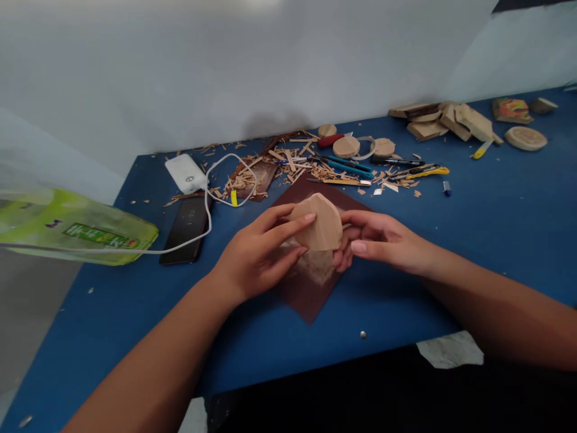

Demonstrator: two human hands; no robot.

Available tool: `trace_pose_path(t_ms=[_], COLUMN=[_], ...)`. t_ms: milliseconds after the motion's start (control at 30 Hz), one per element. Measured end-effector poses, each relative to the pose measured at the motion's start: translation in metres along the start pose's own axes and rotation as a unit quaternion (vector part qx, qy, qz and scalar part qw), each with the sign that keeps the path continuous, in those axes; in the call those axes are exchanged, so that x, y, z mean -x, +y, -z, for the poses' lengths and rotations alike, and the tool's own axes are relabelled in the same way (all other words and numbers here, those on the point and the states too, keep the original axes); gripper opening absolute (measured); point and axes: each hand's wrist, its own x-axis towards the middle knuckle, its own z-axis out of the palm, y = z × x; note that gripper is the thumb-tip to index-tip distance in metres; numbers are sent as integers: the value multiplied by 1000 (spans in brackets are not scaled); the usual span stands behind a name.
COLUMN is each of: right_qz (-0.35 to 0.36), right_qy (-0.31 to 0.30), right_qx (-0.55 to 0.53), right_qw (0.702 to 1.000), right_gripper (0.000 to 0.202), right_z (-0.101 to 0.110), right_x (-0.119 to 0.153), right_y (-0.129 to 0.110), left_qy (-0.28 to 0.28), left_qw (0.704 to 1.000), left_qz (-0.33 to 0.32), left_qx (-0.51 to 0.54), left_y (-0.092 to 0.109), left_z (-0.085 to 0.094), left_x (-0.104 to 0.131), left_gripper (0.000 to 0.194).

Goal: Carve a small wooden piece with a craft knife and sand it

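A pale wooden disc [318,222] with a faceted edge is held up, tilted, above a brown sheet of sandpaper [311,300]. My left hand [259,249] grips its left side, index finger across the face and thumb at the lower edge. At the right rim, the curled fingers of my right hand [372,240] meet the disc, partly hidden behind it; that thumb stays off the wood. Pale dust [321,267] coats the sandpaper under the disc.
Wood shavings [246,180], a red-handled knife [330,141], teal tool [347,167] and yellow cutter [426,172] lie behind. Wood blocks [471,123] sit back right. At left are a phone [187,231], a cabled white power bank [184,173] and a green bag [81,225].
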Motion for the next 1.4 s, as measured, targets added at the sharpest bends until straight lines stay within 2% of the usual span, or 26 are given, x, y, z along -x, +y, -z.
trace_pose_path(t_ms=[67, 167, 300, 333, 400, 467, 533, 600, 733, 800, 933, 1067, 1167, 1233, 1300, 1400], right_qz=[9, 36, 53, 47, 46, 64, 73, 63, 68, 80, 87, 106, 57, 24, 12, 19], right_qy=[-29, -43, -53, -55, -56, -40, 9, 76, 199, 248, 306, 283, 245, 228, 220, 215], right_qx=[-11, 39, 133, 148, 168, 191, 241, 317, 444, 471, 489, 576, 656, 685, 701, 724], right_qw=[999, 998, 988, 986, 983, 979, 968, 943, 871, 843, 812, 759, 712, 692, 678, 655], right_gripper=[56, 56, 57, 59, 62, 59, 45, 30, 25, 25, 29, 42, 58, 62, 59, 53], right_z=[1, -1, -6, -7, -9, -8, -5, 1, 23, 36, 60, 76, 82, 84, 84, 83], right_x=[1, 3, 4, 4, 4, 4, 3, 0, -9, -14, -22, -24, -23, -23, -24, -25], right_y=[0, -2, -8, -9, -8, -5, -2, 0, 4, 8, 16, 25, 30, 32, 32, 29], left_qy=[-13, -33, 5, 24, 69, 121, 168, 201, 226, 231, 234, 242, 237, 228, 220, 217], left_qw=[1000, 999, 999, 997, 979, 938, 898, 860, 794, 774, 748, 740, 741, 743, 746, 752], left_qz=[-1, -5, -2, 23, 121, 231, 298, 338, 380, 387, 398, 397, 393, 393, 392, 390], left_qx=[13, 18, 38, 67, 150, 227, 277, 326, 417, 445, 477, 486, 489, 491, 490, 485], left_y=[-1, -4, -3, -1, 4, 8, 5, -4, -25, -30, -30, -27, -26, -26, -27, -28], left_z=[1, 0, -3, -3, -3, -4, -5, -6, -1, 3, 6, 3, -2, -5, -7, -8], left_x=[0, 2, 1, -1, -4, -6, -7, -6, -6, -6, -7, -8, -7, -6, -4, -2], left_gripper=[75, 79, 68, 62, 46, 30, 31, 41, 52, 53, 55, 62, 68, 70, 66, 47])
